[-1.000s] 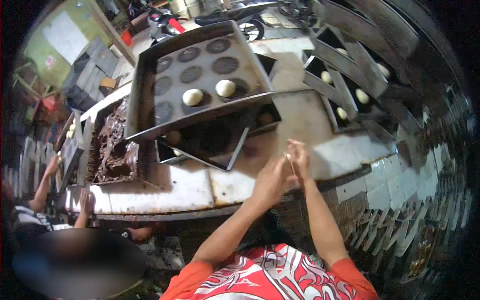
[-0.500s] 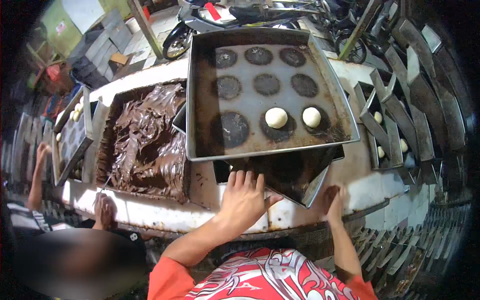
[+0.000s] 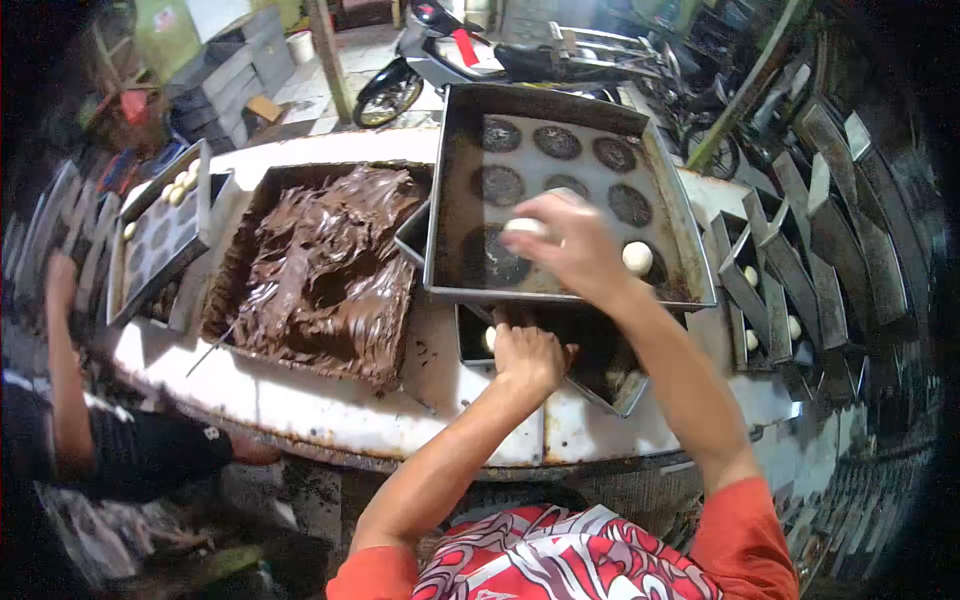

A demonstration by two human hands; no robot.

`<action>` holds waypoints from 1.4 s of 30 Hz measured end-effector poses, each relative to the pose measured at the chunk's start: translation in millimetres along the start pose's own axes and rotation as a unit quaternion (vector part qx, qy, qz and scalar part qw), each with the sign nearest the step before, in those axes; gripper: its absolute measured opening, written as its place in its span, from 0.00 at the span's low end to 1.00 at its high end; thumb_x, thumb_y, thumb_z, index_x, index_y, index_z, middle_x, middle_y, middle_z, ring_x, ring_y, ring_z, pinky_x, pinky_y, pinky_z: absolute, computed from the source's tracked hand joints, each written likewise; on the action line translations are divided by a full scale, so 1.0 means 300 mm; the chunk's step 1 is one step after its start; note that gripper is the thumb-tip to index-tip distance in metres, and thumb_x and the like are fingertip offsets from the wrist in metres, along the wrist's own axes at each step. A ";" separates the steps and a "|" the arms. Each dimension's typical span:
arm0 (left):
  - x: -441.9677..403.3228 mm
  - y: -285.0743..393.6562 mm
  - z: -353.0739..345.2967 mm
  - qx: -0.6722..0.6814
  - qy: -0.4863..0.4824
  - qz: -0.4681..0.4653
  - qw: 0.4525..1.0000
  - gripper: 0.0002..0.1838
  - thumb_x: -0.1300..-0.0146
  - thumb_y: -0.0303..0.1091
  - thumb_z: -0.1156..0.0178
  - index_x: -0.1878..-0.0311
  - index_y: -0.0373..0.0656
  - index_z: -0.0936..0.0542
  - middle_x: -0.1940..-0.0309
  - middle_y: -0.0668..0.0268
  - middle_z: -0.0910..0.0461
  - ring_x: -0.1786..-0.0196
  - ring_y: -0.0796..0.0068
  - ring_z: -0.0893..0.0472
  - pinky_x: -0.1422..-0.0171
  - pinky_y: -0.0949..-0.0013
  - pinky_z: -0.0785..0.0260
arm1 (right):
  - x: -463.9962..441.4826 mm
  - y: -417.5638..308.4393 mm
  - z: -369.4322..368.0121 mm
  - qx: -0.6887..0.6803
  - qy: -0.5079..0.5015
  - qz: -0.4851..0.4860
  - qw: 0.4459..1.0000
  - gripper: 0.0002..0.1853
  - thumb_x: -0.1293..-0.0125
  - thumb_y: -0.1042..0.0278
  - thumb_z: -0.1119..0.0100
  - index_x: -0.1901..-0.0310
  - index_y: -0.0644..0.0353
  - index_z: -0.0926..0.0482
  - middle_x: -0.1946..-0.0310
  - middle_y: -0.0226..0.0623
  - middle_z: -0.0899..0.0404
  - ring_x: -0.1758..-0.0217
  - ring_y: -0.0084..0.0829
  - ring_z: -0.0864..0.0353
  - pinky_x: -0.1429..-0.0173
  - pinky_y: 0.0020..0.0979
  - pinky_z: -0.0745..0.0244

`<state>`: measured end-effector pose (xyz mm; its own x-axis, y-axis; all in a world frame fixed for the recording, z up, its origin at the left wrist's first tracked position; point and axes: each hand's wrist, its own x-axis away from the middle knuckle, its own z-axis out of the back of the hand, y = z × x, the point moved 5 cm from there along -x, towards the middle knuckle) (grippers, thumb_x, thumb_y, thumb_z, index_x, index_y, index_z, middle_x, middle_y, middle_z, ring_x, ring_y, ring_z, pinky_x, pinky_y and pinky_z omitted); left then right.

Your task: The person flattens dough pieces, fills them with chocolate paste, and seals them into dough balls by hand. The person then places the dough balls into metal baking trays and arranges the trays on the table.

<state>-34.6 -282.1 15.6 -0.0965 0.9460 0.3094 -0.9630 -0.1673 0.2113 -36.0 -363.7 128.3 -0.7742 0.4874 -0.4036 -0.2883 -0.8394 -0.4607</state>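
Note:
A pale dough ball is pinched in the fingers of my right hand, over the near left part of the upper metal tray. That tray has rows of dark round marks. Another dough ball sits at its near right; my right hand covers the spot between. My left hand reaches under the tray's near edge into the lower tray, its thumb apart and its fingertips hidden. Just left of those fingers lies a dough ball, partly visible.
A big pan of glossy brown paste stands left on the white table. Beyond it is a tray with several dough balls. Stacked trays fill the right side. A co-worker's arm is at far left; a motorbike stands behind.
My right hand has come up from beside the lower tray to above the upper tray, now with a dough ball. My left hand stays by the lower tray. The co-worker's hand has left the pan.

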 end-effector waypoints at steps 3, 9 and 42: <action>0.038 0.019 -0.007 0.038 0.130 -0.023 0.991 0.20 0.35 0.45 0.51 0.64 0.39 0.18 0.63 0.54 0.21 0.53 0.56 0.23 0.42 0.49 0.39 | 0.020 0.025 -0.118 0.025 0.047 0.024 0.998 0.12 0.44 0.65 0.37 0.62 0.63 0.20 0.61 0.47 0.20 0.54 0.45 0.21 0.49 0.37 0.29; 0.435 0.125 0.044 0.486 0.440 -0.228 0.720 0.12 0.42 0.25 0.42 0.55 0.37 0.30 0.52 0.55 0.31 0.48 0.59 0.27 0.45 0.60 0.31 | 0.558 -0.031 0.290 -0.372 0.267 -0.047 0.888 0.22 0.30 0.57 0.54 0.47 0.70 0.27 0.51 0.45 0.23 0.49 0.35 0.22 0.40 0.34 0.31; 0.798 -0.657 -0.325 0.932 0.176 0.076 0.307 0.27 0.43 0.17 0.47 0.38 0.32 0.37 0.46 0.59 0.27 0.43 0.70 0.27 0.37 0.71 0.38 | 0.002 -0.544 -0.894 0.190 -0.339 0.027 0.921 0.05 0.44 0.75 0.51 0.69 0.67 0.27 0.68 0.50 0.21 0.66 0.52 0.21 0.60 0.45 0.27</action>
<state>107.5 4.5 -42.5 -0.4426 0.8045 0.3961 0.8448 0.2259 0.4851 161.6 -161.8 -8.9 -0.9299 0.2886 0.2281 -0.3156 -0.9445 -0.0915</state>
